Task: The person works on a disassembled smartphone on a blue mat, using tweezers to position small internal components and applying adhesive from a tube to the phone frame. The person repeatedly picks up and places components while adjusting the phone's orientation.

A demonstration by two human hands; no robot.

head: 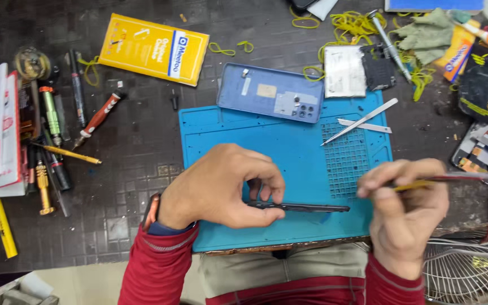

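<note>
1. Blue silicone work mat (244, 147) fills the centre of the frame, lying on a dark grid-patterned bench.
2. Your left hand (221, 186), lower centre, has its fingers curled and pinching a dark phone frame (306, 208) held on edge; thumb below, fingertips on top at its left end. The frame runs horizontally to the right, just above the mat's lower part.
3. Your right hand (405, 209), lower right, has fingers pressed together around a thin yellow-handled tool (425, 183); its shaft points toward the right edge of the frame, ending near a red wire.
4. A blue phone back cover (269, 93) lies inside-up across the mat's upper edge, above your left hand.
5. Silver tweezers (362, 120) rest on the mat's upper right, over its small grid section.
6. A phone body with a white panel (345, 70) sits just beyond the mat at upper centre-right, among yellow rubber bands (357, 22).
7. A yellow packet (153, 49) lies at upper left.
8. A red-handled screwdriver (100, 113) and other hand tools are at the left side, well apart from both hands.
9. A wire fan guard (470, 271) shows at lower right.
</note>
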